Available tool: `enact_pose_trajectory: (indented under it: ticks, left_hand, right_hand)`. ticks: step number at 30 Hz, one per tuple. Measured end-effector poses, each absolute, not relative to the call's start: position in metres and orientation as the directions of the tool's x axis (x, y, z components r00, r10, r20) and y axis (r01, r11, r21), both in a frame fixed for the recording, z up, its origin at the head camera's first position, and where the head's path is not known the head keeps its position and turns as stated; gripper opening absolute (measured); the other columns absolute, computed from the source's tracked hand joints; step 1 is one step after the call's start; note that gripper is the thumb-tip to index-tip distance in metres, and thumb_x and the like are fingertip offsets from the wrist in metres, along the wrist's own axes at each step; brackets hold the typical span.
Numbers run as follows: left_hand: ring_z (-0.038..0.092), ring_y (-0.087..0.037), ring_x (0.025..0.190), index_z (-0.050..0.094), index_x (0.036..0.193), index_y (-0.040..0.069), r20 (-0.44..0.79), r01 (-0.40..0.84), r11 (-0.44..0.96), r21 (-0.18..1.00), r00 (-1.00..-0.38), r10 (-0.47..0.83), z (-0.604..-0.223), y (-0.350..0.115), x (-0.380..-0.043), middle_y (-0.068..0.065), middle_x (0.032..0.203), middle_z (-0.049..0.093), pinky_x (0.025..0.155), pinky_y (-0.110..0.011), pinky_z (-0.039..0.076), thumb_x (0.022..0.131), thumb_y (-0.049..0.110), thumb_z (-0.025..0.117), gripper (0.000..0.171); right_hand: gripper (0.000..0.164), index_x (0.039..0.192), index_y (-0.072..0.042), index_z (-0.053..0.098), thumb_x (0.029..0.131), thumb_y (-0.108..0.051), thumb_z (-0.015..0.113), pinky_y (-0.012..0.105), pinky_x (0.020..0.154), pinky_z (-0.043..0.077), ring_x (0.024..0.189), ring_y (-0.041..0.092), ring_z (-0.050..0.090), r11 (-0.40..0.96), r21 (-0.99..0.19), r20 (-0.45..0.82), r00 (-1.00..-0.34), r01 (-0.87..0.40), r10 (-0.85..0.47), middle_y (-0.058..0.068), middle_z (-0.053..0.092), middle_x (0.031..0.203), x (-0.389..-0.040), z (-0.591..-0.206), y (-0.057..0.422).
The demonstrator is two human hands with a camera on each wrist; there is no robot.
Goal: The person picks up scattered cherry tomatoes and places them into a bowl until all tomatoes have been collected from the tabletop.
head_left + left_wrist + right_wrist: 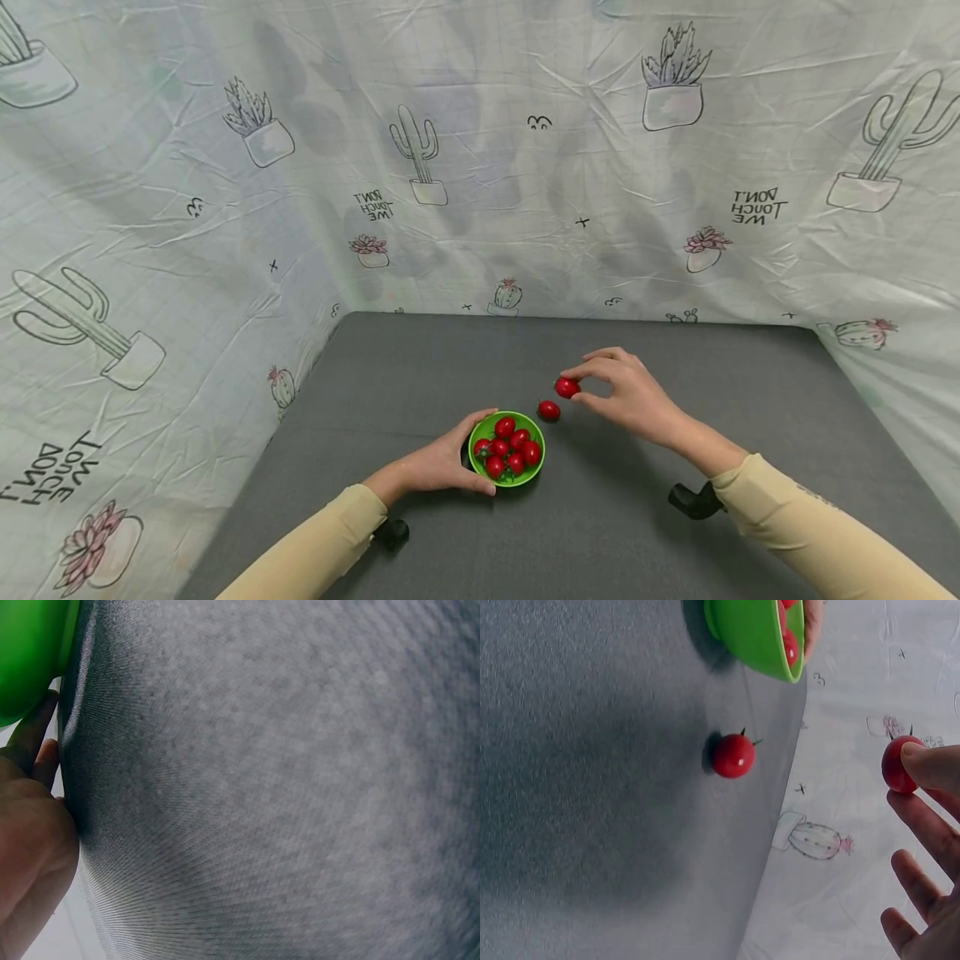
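My left hand (442, 460) holds a green bowl (541, 467) at its left side, fingers round the far rim and thumb at the near rim. Several red cherry tomatoes (505, 427) lie in the bowl. In the left wrist view the bowl's green wall (30, 652) shows above the fingers. Between thumb and index finger, my right hand (633, 400) pinches a cherry tomato (897, 766) above the table. Another cherry tomato (549, 410), with a small stem, lies on the table between the bowl and the right hand.
The table (450, 358) has a dark grey cloth surface. A whitish curtain (480, 167) printed with potted cacti hangs behind it and along the left side. Black straps (693, 500) sit at both wrists, below beige sleeves (780, 492).
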State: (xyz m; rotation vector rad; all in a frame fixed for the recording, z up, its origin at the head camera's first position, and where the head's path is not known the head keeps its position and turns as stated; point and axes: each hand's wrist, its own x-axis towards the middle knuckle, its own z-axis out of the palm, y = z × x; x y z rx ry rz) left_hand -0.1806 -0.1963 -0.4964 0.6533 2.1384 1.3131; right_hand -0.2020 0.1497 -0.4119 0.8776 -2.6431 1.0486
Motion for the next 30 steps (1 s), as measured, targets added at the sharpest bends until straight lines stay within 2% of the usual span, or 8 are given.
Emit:
enact_pose_trajectory:
  ticks: [10,30]
  left_hand:
    - [0.037,-0.014,0.142,0.021,0.160,0.035,-0.180,0.134,0.402,0.906,-0.736,0.652,-0.496,-0.197,-0.182,0.007,0.157,0.035,0.115,-0.046,0.031,0.083,0.034,0.088,0.102]
    - [0.039,-0.010,0.140,0.019,0.160,0.036,-0.219,0.089,0.410,0.908,-0.733,0.644,-0.492,-0.194,-0.183,0.010,0.155,0.036,0.115,-0.044,0.031,0.084,0.034,0.087,0.101]
  right_hand:
    - [0.035,0.118,-0.023,0.078,0.085,-0.015,0.086,0.060,0.101,0.037,0.125,0.026,0.052,0.564,-0.538,0.345,-0.774,-0.627,-0.531,-0.007,0.069,0.117,-0.195,-0.409,0.137]
    - [0.032,0.120,-0.026,0.077,0.088,-0.020,0.083,0.056,0.098,0.042,0.125,0.023,0.053,0.491,-0.515,0.342,-0.694,-0.702,-0.634,-0.018,0.071,0.111,-0.189,-0.414,0.115]
